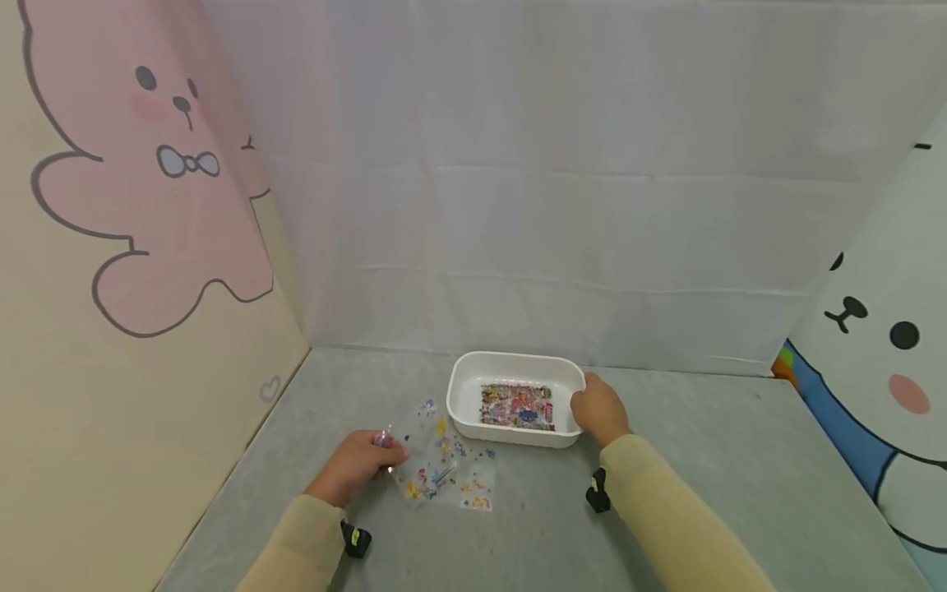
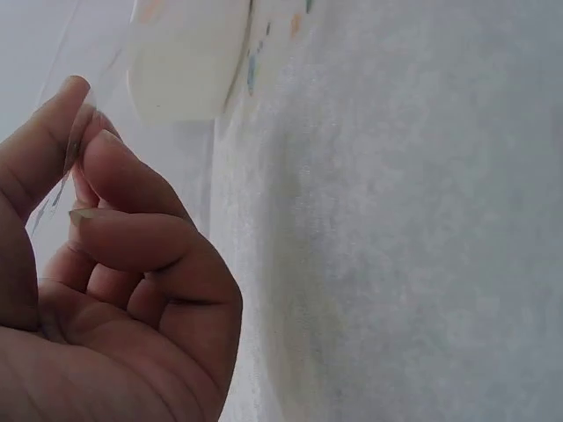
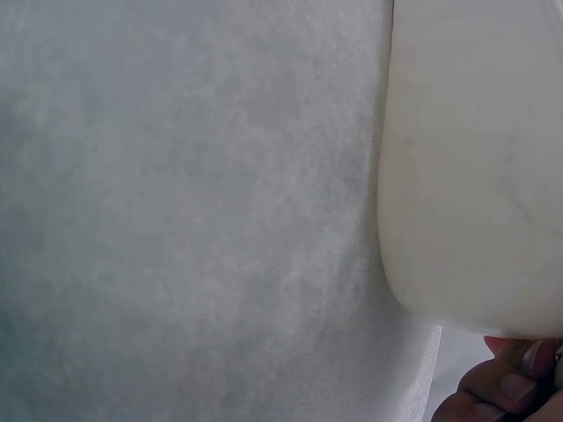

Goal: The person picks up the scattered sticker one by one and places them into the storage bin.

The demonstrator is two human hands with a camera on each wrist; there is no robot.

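My left hand [image 1: 358, 464] pinches the left edge of a clear plastic sheet [image 1: 460, 450] printed with small colourful stickers. In the left wrist view, thumb and fingertips meet on its transparent edge, the other fingers curled below. The sheet lies in front of and left of a white plastic basin [image 1: 510, 437]. At the basin's right end, my right hand [image 1: 601, 409] grips the rim. The right wrist view has the basin's outer wall [image 3: 475, 176] large, with curled fingers [image 3: 506, 387] at its rim. Inside the basin lies a densely patterned, multicoloured sticker sheet [image 1: 516, 406].
A grey cloth-covered table [image 1: 710, 477] spreads under everything. Behind it hangs a white curtain [image 1: 547, 205]. On the left a wall with a pink bear drawing [image 1: 177, 197] borders the table; a white bear picture [image 1: 873, 353] stands at the right.
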